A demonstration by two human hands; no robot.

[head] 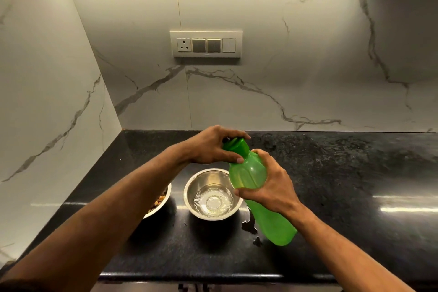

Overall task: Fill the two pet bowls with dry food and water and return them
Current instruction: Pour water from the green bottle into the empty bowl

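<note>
I hold a green plastic water bottle (265,216) tilted over the black counter, its top leaning away to the left. My right hand (270,185) is wrapped around its upper body. My left hand (213,144) grips the green cap (237,146) at the neck. Just below the bottle a steel bowl (193,188) holds clear water. A second steel bowl (163,199) with brown dry food sits to its left, mostly hidden under my left forearm.
A small puddle of spilled water (248,226) lies on the black stone counter (355,185) beside the water bowl. White marble walls close the corner at left and behind. A switch panel (206,44) sits on the back wall.
</note>
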